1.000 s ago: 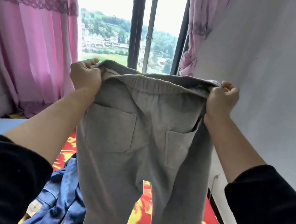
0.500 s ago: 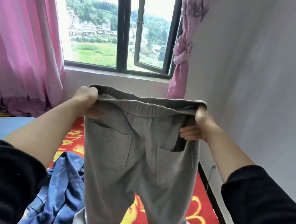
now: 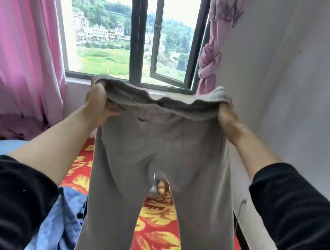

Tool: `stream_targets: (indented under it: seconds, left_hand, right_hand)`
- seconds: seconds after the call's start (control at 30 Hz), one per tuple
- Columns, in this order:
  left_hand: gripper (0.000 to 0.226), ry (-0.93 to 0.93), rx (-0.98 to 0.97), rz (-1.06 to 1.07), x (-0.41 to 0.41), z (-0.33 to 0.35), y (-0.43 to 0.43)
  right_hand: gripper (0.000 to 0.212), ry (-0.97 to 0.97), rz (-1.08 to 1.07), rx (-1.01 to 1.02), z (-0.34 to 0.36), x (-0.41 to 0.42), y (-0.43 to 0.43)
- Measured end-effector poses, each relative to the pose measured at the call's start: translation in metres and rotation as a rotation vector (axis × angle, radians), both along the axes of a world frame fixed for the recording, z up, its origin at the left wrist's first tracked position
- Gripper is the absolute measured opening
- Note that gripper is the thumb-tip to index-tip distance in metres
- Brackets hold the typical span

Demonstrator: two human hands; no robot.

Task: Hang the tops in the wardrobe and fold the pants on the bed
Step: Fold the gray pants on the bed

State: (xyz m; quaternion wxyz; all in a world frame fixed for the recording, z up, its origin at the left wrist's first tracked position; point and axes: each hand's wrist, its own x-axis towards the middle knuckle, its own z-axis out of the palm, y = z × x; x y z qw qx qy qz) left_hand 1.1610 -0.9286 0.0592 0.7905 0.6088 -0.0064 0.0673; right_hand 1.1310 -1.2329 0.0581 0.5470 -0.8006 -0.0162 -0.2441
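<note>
Folding step: left hand (image 3: 97, 103) and right hand (image 3: 228, 117) each pinch the soft grey sweatpants' (image 3: 157, 144) waistband above the red floral bedspread (image 3: 155, 239); next they likely need laying flat.

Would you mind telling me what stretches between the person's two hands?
In the head view, the waistband of the grey pants sags between left hand and right hand.

One head-worn wide-angle view looks forward and down, facing the window (image 3: 139, 37) across the bed (image 3: 154, 234).
</note>
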Motion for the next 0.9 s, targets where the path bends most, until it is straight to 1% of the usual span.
stream_targets:
  seconds: [0.07,0.13,0.2,0.3,0.43,0.5,0.6,0.67,0.7,0.77,0.83,0.9]
  left_hand:
    - [0.041,-0.101,-0.054,0.001,-0.005,0.022,-0.003]
    - [0.038,-0.142,-0.138,0.016,-0.009,0.039,-0.001]
    - [0.035,-0.187,-0.213,0.003,-0.014,0.051,0.005]
    - [0.034,-0.269,-0.237,-0.033,-0.027,0.054,0.012]
    - [0.032,-0.287,-0.216,0.001,-0.053,0.025,0.021]
    - [0.035,-0.267,-0.197,0.035,-0.072,-0.003,0.026]
    - [0.035,-0.247,-0.219,0.052,-0.104,-0.048,0.032]
    - [0.037,-0.212,-0.156,0.034,-0.125,-0.085,0.036]
    - [0.042,-0.164,-0.117,0.055,-0.135,-0.107,0.04]
    - [0.047,-0.003,-0.072,0.15,-0.157,-0.159,0.05]
    - [0.036,0.12,-0.034,0.226,-0.188,-0.212,0.058]
    - [0.024,0.283,0.052,0.298,-0.222,-0.266,0.067]
  right_hand:
    - [0.024,-0.056,0.028,0.049,0.022,0.004,0.0]
    - [0.034,-0.122,0.043,0.091,0.038,0.007,0.001]
    - [0.037,-0.168,0.013,0.158,0.049,0.002,0.007]
    - [0.037,-0.187,-0.021,0.23,0.052,-0.01,0.015]
    - [0.041,-0.145,-0.04,0.277,0.024,-0.038,0.025]
    - [0.045,-0.117,-0.017,0.283,-0.002,-0.058,0.029]
    - [0.043,-0.048,0.002,0.343,-0.049,-0.091,0.039]
    - [0.038,0.032,0.018,0.341,-0.082,-0.113,0.046]
    - [0.036,0.073,0.029,0.315,-0.1,-0.125,0.05]
    - [0.034,0.171,0.008,0.246,-0.14,-0.146,0.056]
    - [0.032,0.318,-0.045,0.136,-0.186,-0.172,0.058]
    - [0.031,0.542,-0.082,-0.07,-0.239,-0.2,0.056]
